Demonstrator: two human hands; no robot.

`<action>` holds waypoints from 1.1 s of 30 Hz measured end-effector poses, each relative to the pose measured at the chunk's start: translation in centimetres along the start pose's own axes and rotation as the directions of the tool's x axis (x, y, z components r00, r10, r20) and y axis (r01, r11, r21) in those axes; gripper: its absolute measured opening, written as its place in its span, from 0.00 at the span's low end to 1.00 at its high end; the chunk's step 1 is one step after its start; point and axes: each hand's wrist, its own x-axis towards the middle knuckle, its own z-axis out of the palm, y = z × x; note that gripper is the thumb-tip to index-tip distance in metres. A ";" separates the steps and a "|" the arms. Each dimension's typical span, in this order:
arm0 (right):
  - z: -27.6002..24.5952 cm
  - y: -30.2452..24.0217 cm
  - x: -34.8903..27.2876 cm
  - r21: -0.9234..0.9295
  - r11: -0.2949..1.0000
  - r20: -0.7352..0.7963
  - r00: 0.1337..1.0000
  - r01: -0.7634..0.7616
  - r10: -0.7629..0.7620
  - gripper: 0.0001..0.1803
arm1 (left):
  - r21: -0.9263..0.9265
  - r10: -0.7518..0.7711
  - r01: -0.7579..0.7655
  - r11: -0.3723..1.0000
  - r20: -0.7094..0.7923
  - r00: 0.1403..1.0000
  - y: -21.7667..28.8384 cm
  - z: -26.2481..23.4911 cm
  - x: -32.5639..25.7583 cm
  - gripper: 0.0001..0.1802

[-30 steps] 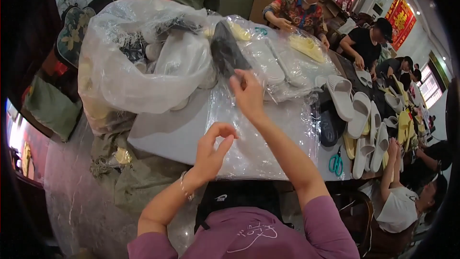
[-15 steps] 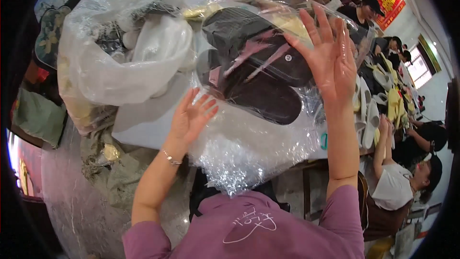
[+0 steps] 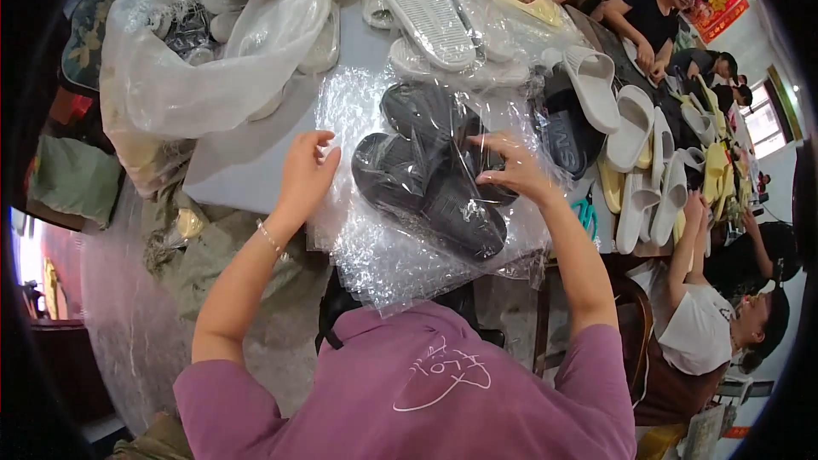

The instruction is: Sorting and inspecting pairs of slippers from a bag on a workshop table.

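- The left hand is raised over the near edge of the worktop, wrist bent back, forearm rising from the lower left with a thin bracelet at the wrist.
- Its fingers are curled loosely, thumb and forefinger close together at the left edge of a clear plastic bag; whether they actually pinch the film cannot be told.
- The right hand reaches in from the lower right, elbow bent, palm down, fingers spread and pressing on the bag just over the black slippers; it is not closed into a grip.
- The black slippers lie inside the crinkled bag at the near edge of the worktop, between the two hands, overlapping one another, toes pointing toward the far left.
- The bag's lower part hangs off the near edge toward the person's purple shirt.
- At the far left corner sits a large clear sack holding pale slippers.
- Toward the far edge lie bagged grey-white slippers.
- Along the right edge, loose white slippers are lined up, with other people seated beyond them.
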 end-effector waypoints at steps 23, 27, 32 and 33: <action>0.8 -0.4 -0.3 -0.218 0.919 0.117 0.944 0.327 -0.309 0.14 | 0.120 0.032 -0.021 0.993 -0.098 0.995 1.4 2.3 2.6 0.14; -5.1 -2.5 -7.4 -0.287 0.953 0.028 0.995 0.100 -0.096 0.15 | 0.097 0.051 -0.027 0.995 -0.255 0.966 -1.3 -1.7 2.8 0.13; -13.4 -1.3 -19.7 -0.491 0.755 -0.149 0.896 -0.434 0.417 0.31 | -0.219 -0.234 0.199 0.955 -0.147 0.961 -1.8 -1.8 0.5 0.14; -14.7 -2.1 -20.3 -0.510 0.751 -0.329 0.902 -0.419 0.280 0.30 | -0.269 -0.246 0.201 0.942 -0.147 0.958 -1.4 -1.5 -0.2 0.13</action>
